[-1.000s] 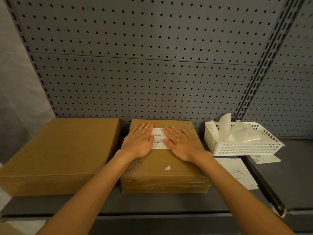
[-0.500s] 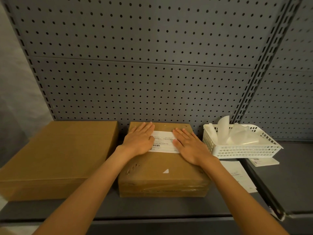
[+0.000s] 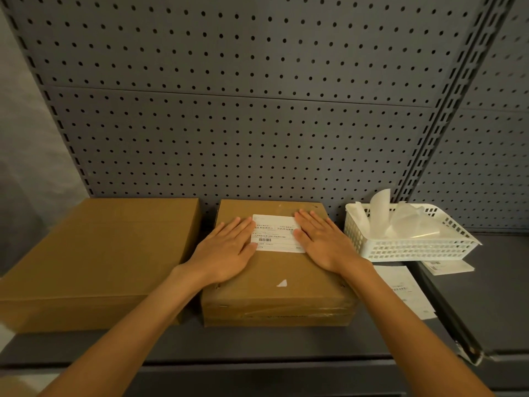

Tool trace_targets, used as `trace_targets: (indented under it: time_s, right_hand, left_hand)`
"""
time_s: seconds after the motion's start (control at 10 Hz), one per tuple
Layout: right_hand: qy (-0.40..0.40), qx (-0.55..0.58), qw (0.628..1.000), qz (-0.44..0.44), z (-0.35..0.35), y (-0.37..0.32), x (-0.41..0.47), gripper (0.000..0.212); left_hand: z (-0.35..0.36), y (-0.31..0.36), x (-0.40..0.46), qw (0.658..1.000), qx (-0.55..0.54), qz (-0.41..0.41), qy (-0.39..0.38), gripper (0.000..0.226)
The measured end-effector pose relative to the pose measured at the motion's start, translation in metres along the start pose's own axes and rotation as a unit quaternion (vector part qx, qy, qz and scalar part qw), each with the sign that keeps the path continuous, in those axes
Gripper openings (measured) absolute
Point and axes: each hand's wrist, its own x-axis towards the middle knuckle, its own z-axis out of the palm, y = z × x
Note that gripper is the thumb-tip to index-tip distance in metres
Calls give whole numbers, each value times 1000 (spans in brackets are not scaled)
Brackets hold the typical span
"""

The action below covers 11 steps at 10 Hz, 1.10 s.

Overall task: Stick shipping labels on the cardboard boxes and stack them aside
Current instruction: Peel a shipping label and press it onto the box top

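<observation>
Since a second ago both hands have slid apart, baring more of the label (image 3: pixel 274 232); the left hand (image 3: pixel 226 253) lies flat, fingers straight, on the box (image 3: pixel 274 285) at the label's left edge; the right hand (image 3: pixel 322 243) lies flat at its right edge, gripping nothing. The box sits on the shelf (image 3: pixel 257 343) between a bigger box (image 3: pixel 94 259) and a white basket (image 3: pixel 412 247) of backing papers; a loose label (image 3: pixel 406 290) lies just right of the box.

L hand (image 3: pixel 226 253), R hand (image 3: pixel 323 243) flat on label (image 3: pixel 274 232), small box (image 3: pixel 274 293).
</observation>
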Motion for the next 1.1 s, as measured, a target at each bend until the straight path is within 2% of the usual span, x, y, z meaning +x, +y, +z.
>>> trace_targets:
  time_s: [0.3,0.5,0.6,0.9,1.1]
  right_hand:
    - [-3,-2,1000,6,-1,-2,0,54]
    - [-4,2,1000,7,-1,-3,0,54]
    - [-4,3,1000,6,-1,-2,0,54]
    - [-13,-7,1000,-4,-2,-2,-2,55]
    - [-15,-2,1000,-13,-4,-2,-3,54]
  left_hand:
    - [-2,12,-25,999,-18,25,-30,56]
    - [3,52,-40,994,-3,97,-56,54]
    - [-2,47,-36,993,-9,95,-75,52]
    - [0,20,-21,999,-4,21,-34,54]
    - [-3,13,26,1000,5,-21,-6,55]
